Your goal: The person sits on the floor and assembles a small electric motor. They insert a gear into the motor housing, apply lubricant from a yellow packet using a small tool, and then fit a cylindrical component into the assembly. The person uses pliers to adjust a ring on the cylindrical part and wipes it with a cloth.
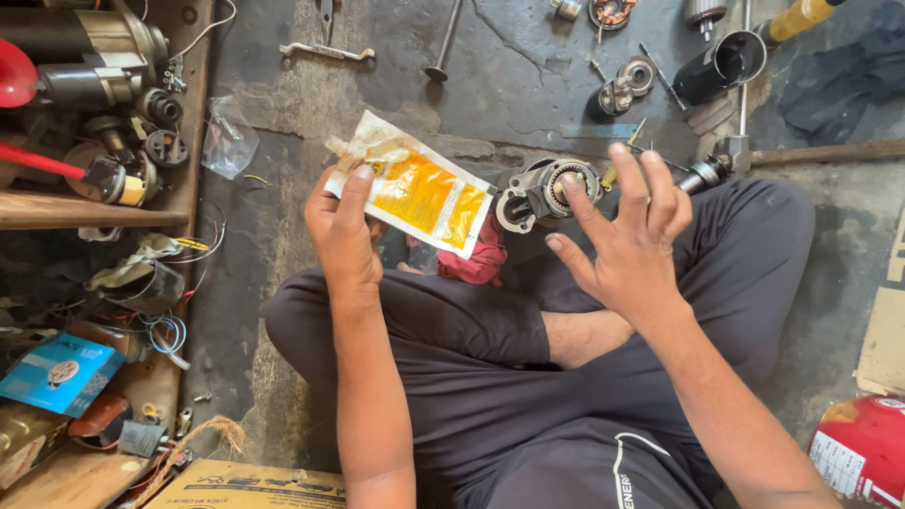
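My left hand [341,234] grips a white and yellow plastic sachet [419,185] by its torn top corner, holding it up above my crossed legs. My right hand [630,226] hovers with its fingers spread, holding nothing, just right of a grey metal motor housing [545,188] that lies on the concrete floor in front of my knees. A red cloth [483,261] shows under the sachet, beside the housing.
Scattered on the floor ahead: a wrench [326,51], a valve stem [443,45], a black cylinder [716,66], small round parts [627,85], a long bar [830,152]. A cluttered wooden shelf [85,217] runs down the left. A red canister [863,451] lies at lower right.
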